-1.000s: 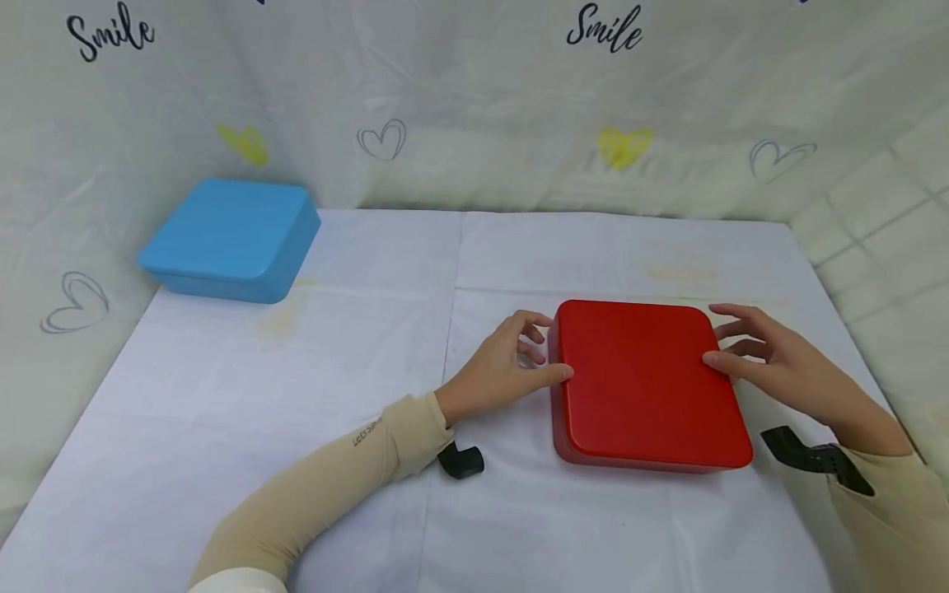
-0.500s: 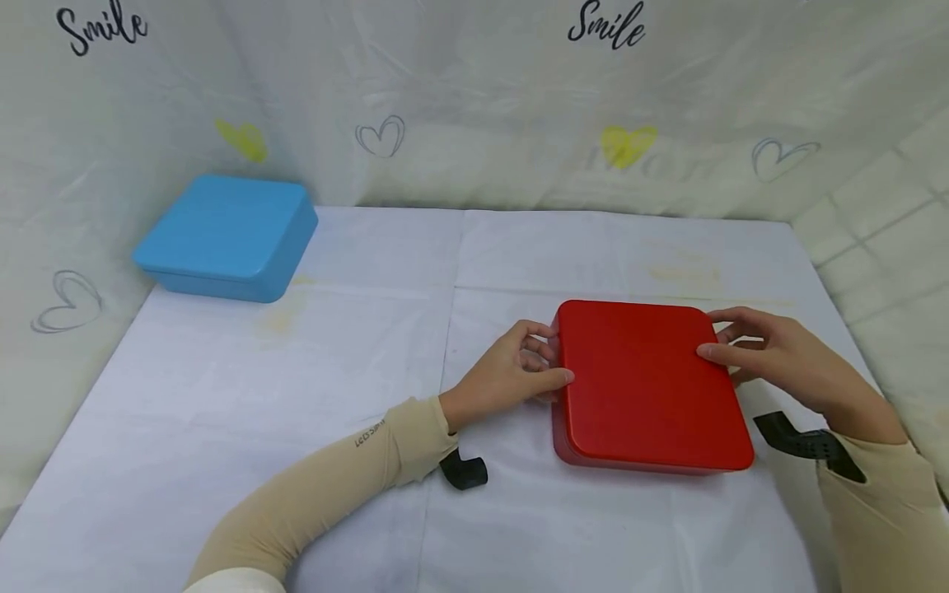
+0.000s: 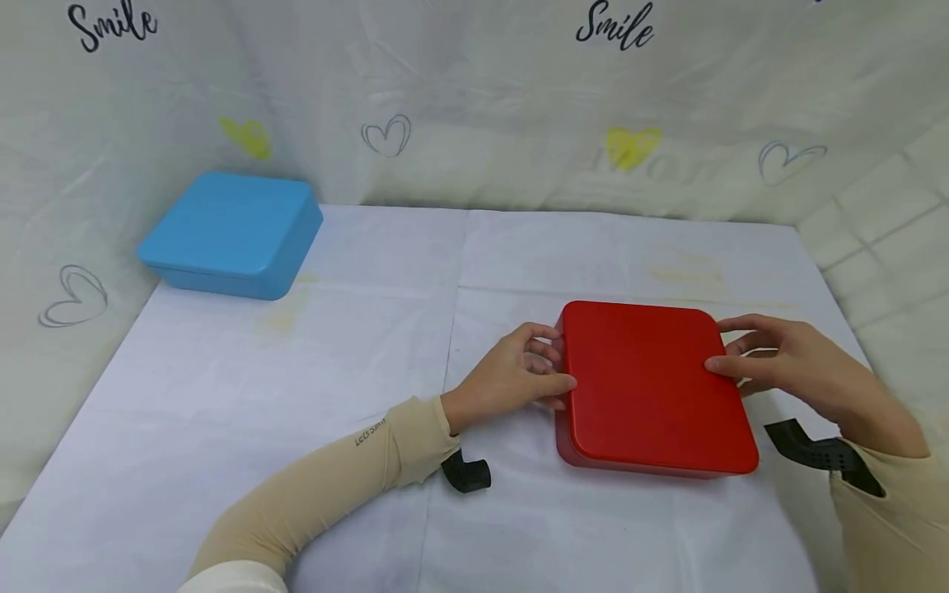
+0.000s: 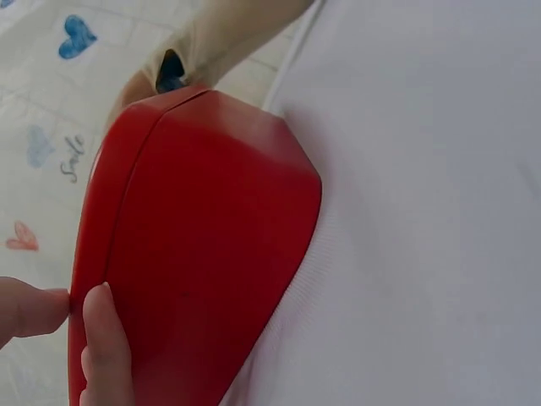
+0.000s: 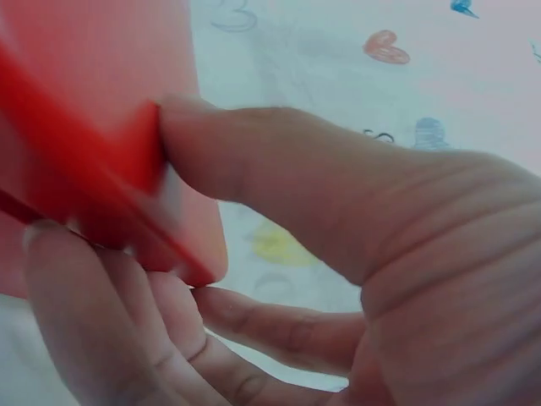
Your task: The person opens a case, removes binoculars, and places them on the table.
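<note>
A red lidded box (image 3: 656, 387) with rounded corners lies flat at the right of the table, its lid on. In the left wrist view a thin seam runs below its lid. My left hand (image 3: 511, 375) holds the box's left side, thumb on the lid's edge and fingers against the side wall. On the opposite side my right hand (image 3: 804, 362) grips the edge the same way. The right wrist view shows that thumb (image 5: 228, 148) on top, with fingertips under the lid's rim. The box's inside is hidden.
A blue lidded box (image 3: 230, 235) of similar shape sits at the far left corner of the white-covered table (image 3: 356, 346). A pale printed sheet (image 3: 489, 99) hangs behind the table. Black straps (image 3: 467, 475) show at both wrists.
The left fingers have come down and in against the box's side. The right fingers have also closed in on its right side. The red box stays in nearly the same place.
</note>
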Demonstrator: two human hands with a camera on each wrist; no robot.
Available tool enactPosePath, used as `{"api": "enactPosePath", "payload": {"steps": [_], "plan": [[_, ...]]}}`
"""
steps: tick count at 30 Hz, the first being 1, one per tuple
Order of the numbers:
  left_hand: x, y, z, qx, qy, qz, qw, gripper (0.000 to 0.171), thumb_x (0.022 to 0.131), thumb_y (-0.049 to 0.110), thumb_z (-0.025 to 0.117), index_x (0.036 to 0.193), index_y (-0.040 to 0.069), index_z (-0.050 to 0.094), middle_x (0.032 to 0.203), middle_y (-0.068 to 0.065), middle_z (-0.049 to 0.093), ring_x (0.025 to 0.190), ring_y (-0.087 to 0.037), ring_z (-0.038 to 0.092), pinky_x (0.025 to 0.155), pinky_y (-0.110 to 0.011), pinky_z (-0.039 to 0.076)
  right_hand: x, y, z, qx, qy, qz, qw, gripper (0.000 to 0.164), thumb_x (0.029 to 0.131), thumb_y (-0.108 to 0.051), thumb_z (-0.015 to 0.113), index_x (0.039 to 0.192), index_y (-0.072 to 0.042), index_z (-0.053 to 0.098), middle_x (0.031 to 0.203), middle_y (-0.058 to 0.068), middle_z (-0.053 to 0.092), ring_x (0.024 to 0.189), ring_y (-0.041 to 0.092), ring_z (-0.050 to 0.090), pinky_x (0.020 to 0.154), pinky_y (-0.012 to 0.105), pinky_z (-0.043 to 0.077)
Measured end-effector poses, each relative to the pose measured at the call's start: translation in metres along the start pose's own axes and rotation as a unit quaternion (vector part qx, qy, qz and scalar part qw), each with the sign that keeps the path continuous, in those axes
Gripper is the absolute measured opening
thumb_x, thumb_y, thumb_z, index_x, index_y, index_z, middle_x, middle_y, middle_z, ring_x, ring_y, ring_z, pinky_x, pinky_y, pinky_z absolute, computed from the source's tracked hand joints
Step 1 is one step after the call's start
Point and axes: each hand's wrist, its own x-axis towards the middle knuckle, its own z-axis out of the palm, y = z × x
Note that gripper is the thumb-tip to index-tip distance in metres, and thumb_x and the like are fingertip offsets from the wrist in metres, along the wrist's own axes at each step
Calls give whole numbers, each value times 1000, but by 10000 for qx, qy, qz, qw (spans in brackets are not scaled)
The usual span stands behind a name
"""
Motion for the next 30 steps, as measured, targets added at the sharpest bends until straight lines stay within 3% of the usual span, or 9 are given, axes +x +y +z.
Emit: {"api": "enactPosePath", "payload": {"steps": [5,11,30], "plan": [[-2,4,-1,38,79,-45,10000,61,89,2,75,143,10,48,126,-10,60,88,-17,72,82,-46,66,-2,2,-4,313,-192,-184,9992,67,100,-34,68,152,-8,35,113,7,66,88,21,77,77,29,62],[-4,5,-1,83,131,-31,9999,61,90,2,75,144,8,49,134,-11,59,89,-17,72,84,-46,66,2,4,-4,461,-224,-403,9979,66,100,-25,69,152,-6,33,109,0,67,89,17,74,76,31,64],[-4,7,2,236,302,-217,9990,55,89,4,78,139,6,56,129,-9,64,83,-21,76,84,-43,66,0,6,0,554,-455,-184,9973,67,101,-26,65,152,-7,25,113,6,64,92,16,70,79,30,62]]}}
